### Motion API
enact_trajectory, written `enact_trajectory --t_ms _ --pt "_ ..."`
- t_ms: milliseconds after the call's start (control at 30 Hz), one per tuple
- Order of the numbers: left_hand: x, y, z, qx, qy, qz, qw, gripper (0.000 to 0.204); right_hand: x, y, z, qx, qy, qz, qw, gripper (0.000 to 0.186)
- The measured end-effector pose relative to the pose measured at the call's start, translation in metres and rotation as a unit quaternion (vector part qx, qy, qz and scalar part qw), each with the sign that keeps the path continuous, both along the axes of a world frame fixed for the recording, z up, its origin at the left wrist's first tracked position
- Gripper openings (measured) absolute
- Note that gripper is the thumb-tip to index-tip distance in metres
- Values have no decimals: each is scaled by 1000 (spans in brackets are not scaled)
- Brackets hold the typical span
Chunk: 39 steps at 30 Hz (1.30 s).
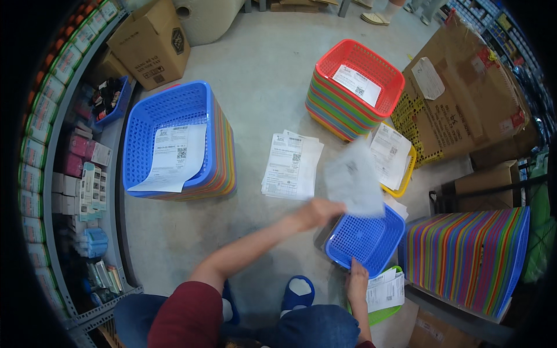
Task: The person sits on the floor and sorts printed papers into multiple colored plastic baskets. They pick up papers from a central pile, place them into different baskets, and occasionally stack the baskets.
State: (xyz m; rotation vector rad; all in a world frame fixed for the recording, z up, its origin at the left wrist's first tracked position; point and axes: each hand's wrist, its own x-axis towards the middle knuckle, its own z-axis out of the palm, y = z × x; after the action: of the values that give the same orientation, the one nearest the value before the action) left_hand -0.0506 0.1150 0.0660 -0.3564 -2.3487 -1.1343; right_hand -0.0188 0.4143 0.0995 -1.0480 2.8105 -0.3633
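Observation:
My left hand [318,213] is stretched out to the front right, its fingers closed on the near edge of a printed paper sheet [355,178], which is smeared by motion. Just below the sheet is a small blue plastic basket [364,240], with no papers seen inside it. My right hand [358,272] grips that basket's near rim, the thumb side uppermost. Beside my right wrist, a green basket [383,313] holds printed sheets [385,291]. Beyond the held sheet lies a yellow basket [411,171] with more sheets [390,152] in it.
A pile of printed sheets [292,165] lies on the floor. Tall stacks of nested baskets stand around it: blue-topped [223,145], red-topped [348,104] and one lying sideways [464,255]. Cardboard boxes [154,43] [470,93] and a stocked shelf [119,232] line the sides.

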Motion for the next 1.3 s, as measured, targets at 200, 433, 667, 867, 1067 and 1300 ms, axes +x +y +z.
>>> enact_trajectory --t_ms 200,433,667,867,1067,1300 --pt "8 96 24 -156 -187 -215 946 14 -16 31 -13 14 -115 -58 992 26" --pt "13 80 58 -66 -249 -255 932 16 -28 12 49 -123 148 58 980 24" --pt "40 3 28 190 145 291 926 30 -66 -81 159 -227 262 191 918 31" --pt "66 -34 -51 54 10 413 909 29 -28 -314 202 -343 301 450 768 51" --pt "95 -73 -56 67 -51 432 898 34 58 -433 167 -286 137 521 792 39" --pt "87 -117 -62 52 -194 225 953 37 9 -320 47 -410 -12 241 880 41"
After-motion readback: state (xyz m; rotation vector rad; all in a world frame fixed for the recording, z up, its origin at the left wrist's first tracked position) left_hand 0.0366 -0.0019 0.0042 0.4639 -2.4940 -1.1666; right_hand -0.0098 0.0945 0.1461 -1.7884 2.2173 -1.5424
